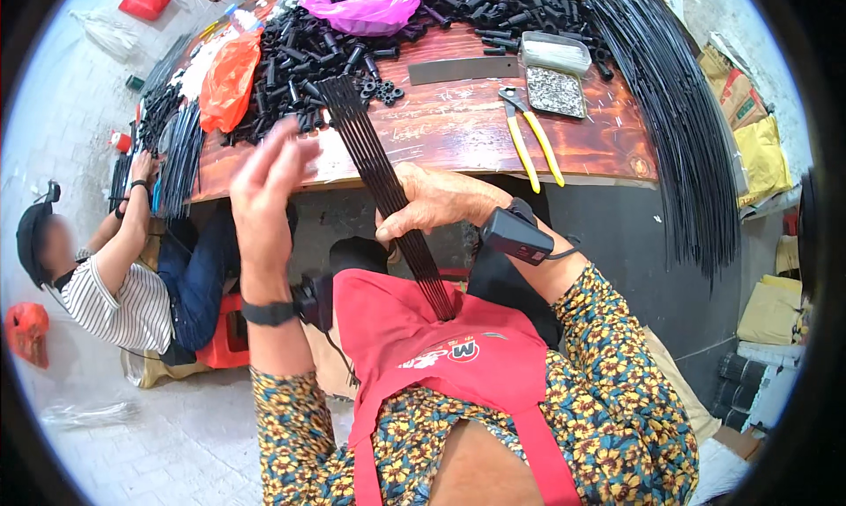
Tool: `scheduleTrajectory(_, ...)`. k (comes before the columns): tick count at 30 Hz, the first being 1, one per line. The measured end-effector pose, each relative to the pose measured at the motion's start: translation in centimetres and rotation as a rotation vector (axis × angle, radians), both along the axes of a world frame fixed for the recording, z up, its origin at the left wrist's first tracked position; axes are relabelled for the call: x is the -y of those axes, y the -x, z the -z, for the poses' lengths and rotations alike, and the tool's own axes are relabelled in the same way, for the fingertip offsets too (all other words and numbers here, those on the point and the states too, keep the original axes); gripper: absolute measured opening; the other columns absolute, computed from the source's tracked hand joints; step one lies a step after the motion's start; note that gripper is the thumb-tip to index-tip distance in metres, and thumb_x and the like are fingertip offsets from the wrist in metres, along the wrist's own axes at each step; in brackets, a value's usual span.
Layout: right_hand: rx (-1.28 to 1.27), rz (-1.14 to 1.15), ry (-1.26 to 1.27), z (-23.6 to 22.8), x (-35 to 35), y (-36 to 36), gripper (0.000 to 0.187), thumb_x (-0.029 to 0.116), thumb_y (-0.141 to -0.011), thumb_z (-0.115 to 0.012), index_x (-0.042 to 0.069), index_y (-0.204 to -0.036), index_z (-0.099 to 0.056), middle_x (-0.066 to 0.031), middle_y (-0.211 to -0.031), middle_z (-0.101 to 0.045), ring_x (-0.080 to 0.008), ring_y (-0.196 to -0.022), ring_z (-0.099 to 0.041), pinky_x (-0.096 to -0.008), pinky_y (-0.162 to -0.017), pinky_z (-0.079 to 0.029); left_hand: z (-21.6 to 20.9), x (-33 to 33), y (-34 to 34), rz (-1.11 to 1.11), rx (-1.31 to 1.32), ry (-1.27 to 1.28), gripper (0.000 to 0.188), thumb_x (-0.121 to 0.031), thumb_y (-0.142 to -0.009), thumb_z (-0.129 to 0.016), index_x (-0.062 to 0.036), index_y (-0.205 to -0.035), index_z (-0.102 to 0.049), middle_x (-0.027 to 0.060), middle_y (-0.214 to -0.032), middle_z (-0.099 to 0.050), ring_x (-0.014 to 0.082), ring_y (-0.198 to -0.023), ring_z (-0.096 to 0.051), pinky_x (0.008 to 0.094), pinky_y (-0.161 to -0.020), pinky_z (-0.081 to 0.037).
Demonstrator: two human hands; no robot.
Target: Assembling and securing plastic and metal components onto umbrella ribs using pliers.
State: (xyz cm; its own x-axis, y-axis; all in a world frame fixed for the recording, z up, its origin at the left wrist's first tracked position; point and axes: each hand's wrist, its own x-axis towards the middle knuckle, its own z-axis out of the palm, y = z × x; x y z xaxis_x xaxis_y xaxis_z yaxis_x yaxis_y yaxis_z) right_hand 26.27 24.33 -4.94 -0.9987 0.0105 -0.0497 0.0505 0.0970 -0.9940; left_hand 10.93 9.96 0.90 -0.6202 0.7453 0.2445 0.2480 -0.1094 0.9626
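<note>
Right hand (pixel 432 202) clamps the black rod bundle (pixel 379 176) at the table edge (pixel 441 167); left hand (pixel 269 176), blurred, seems spread open alongside.

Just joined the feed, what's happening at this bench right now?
A person seated at a wooden table holds a fan of thin black rods in the right hand, the lower ends resting against a red apron. The left hand is raised and open beside the rods, blurred. On the table lie yellow-handled pliers, a tray of small metal parts and heaps of black plastic pieces. Another person sits at the left, handling more rods.
</note>
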Motion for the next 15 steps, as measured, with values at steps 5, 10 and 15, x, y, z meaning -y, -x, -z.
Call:
scheduleTrajectory(5,0.024,-0.108,-0.036,-0.9,0.4,0.1,0.034,0.029,-0.076,-0.071,0.002,-0.095,-0.069,-0.0043,-0.076,-0.066,-0.012,-0.062,-0.061,-0.0243,-0.045,-0.045,-5.1,-3.6,-0.3,0.481,0.238,-0.106,0.039,-0.015,-0.094,-0.057,0.004,-0.128,-0.052,0.0175,-0.101,-0.068,0.023,-0.093,-0.068,0.034,-0.083,-0.054)
scheduleTrajectory(10,-0.051,-0.141,0.252,-0.1,-0.1,-0.7,0.056,0.045,-0.089,-0.057,-0.003,-0.119,-0.058,-0.0085,-0.095,-0.07,-0.0121,-0.074,-0.066,-0.0196,-0.046,-0.044,-5.5,-3.0,-1.1,0.483,0.25,-0.085,0.029,-0.014,-0.095,-0.055,0.0043,-0.118,-0.057,0.0195,-0.095,-0.069,0.0255,-0.086,-0.07,0.0353,-0.076,-0.058)
scheduleTrajectory(15,-0.191,0.04,0.143,0.0,1.1,-2.2,0.035,0.036,-0.094,-0.057,0.004,-0.1,-0.067,-0.0006,-0.083,-0.066,-0.007,-0.069,-0.058,-0.0214,-0.055,-0.044,-7.4,-0.7,-4.0,0.459,0.189,0.003,0.029,-0.01,-0.096,-0.047,0.0071,-0.12,-0.052,0.0209,-0.096,-0.068,0.0296,-0.087,-0.069,0.041,-0.083,-0.056)
